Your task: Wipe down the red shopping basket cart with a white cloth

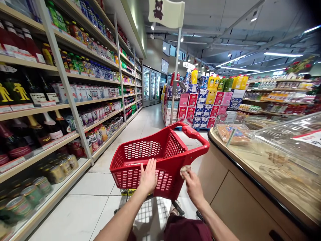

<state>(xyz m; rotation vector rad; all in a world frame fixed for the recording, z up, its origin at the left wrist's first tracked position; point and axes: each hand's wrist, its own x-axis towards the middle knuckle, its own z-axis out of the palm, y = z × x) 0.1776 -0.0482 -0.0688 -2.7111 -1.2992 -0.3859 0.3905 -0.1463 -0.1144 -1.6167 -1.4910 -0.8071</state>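
Note:
A red plastic shopping cart [145, 147] stands crosswise before me, with its handle [194, 134] at the upper right and a flag pole [175, 73] rising behind it. My left hand [148, 177] lies against the cart's near side, palm toward the perforated wall and fingers stretched out. In my right hand [193, 185] is a small, crumpled, pale cloth [185, 170], pinched between the fingers. This cloth is at the right end of the cart's near side, below the handle. No other item shows inside the visible part of the basket.
Drink shelves [82, 97] line the left side. A glass-topped food counter [250, 157] borders my right. Stacked drink cartons [198, 107] stand ahead, past the cart. Between shelves and cartons, a tiled aisle [150, 117] leads to glass-door fridges [151, 83].

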